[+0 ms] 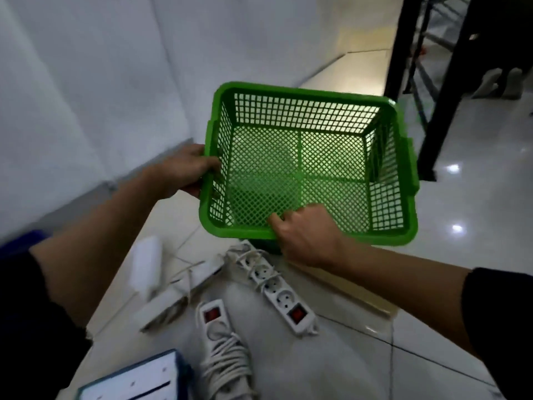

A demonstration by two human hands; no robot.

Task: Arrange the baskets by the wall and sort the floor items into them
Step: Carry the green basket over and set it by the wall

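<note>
An empty green mesh basket hangs tilted above the floor, held by both hands. My left hand grips its left rim, fingers curled over the edge. My right hand grips the near rim, thumb inside the basket. On the tiles below lie a white power strip with a red switch, a second power strip with its cord coiled, and blurred white items to the left.
A white wall runs along the left. A blue-edged white box sits at the bottom. A sliver of something blue shows at the far left. Black shelf posts stand at the right on glossy tiles.
</note>
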